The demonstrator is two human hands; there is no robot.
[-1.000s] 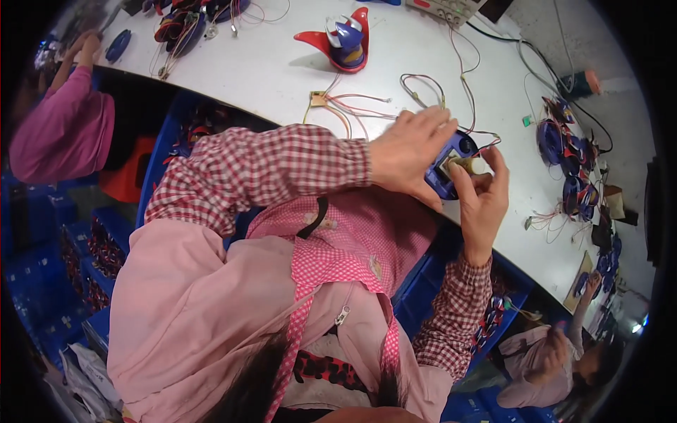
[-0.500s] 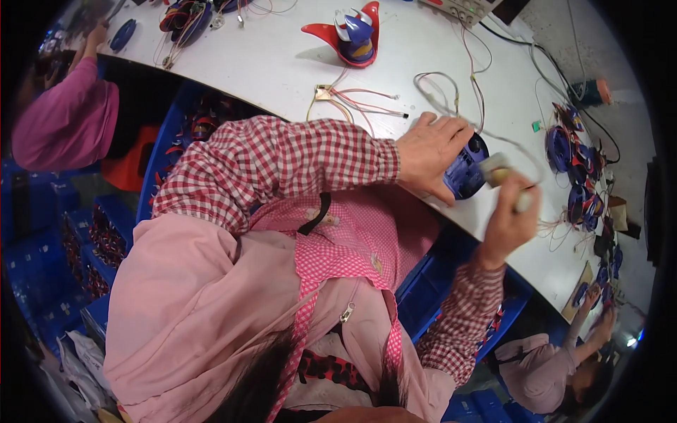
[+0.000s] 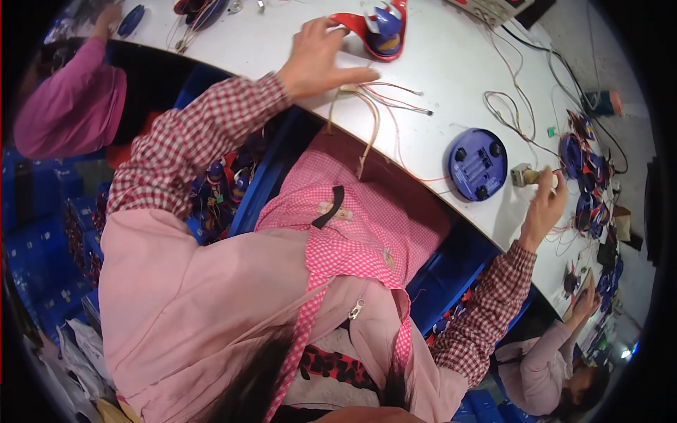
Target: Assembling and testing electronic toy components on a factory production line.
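My left hand [image 3: 321, 62] reaches over the far left part of the table, fingers spread. Its fingertips are by the red wing of a toy figure [image 3: 384, 32] with a blue and white top; whether they touch is unclear. Under this hand, a bundle of thin wires [image 3: 384, 95] partly shows. My right hand [image 3: 544, 215] is closed on a small tool [image 3: 529, 176] with a grey blocky head and a yellowish handle; its exact kind is unclear. Left of that tool, a round blue plastic base [image 3: 478, 163] with dark round feet lies flat on the white table.
Looped wires [image 3: 504, 113] run toward a bench instrument [image 3: 493, 10] at the back. Several blue toy parts [image 3: 589, 169] pile up at the right. Blue bins [image 3: 268, 176] stand below the table edge. Co-workers sit at left [image 3: 70, 106] and lower right [image 3: 539, 370].
My left hand has left the blue base and moved left to the toy figure. My right hand has drawn the tool away from the base, to the right.
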